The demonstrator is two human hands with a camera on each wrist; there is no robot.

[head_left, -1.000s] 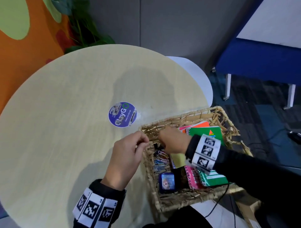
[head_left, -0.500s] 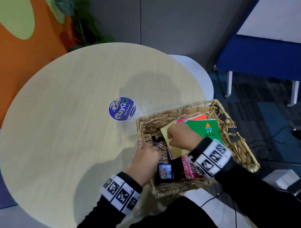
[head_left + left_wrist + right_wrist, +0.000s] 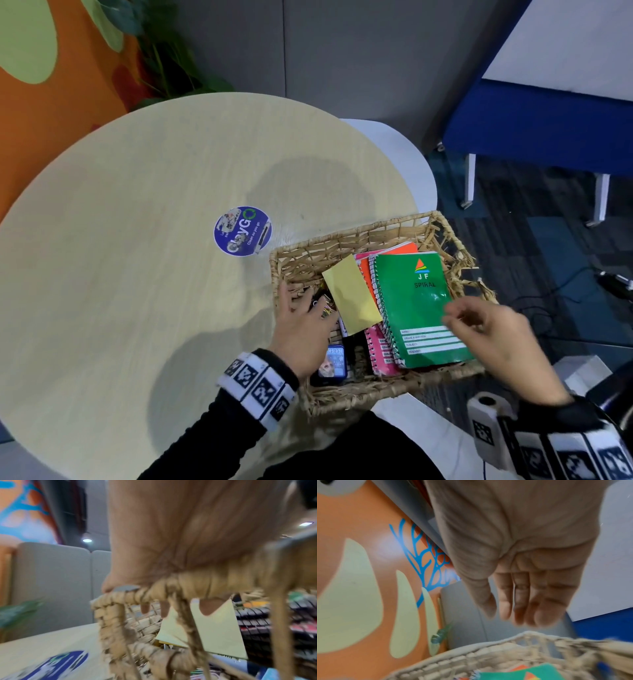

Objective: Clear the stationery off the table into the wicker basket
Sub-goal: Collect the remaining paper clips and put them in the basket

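Round pale table (image 3: pixel 113 308) with blue sticker (image 3: pixel 242 230), wicker basket (image 3: pixel 342 243) at near right edge. Held green spiral notebook (image 3: pixel 416 308), yellow pad (image 3: pixel 351 294), paper clips. Left hand (image 3: pixel 303 329) lay over left rim, fingers extended inside, gripping nothing. Right hand (image 3: pixel 496 329) hovered above notebook, fingers loose, empty.

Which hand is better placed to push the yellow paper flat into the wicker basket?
Probably the left. The left hand already reaches over the wicker basket rim, fingers beside the tilted yellow paper. The right hand hangs open above the green notebook, farther from it.
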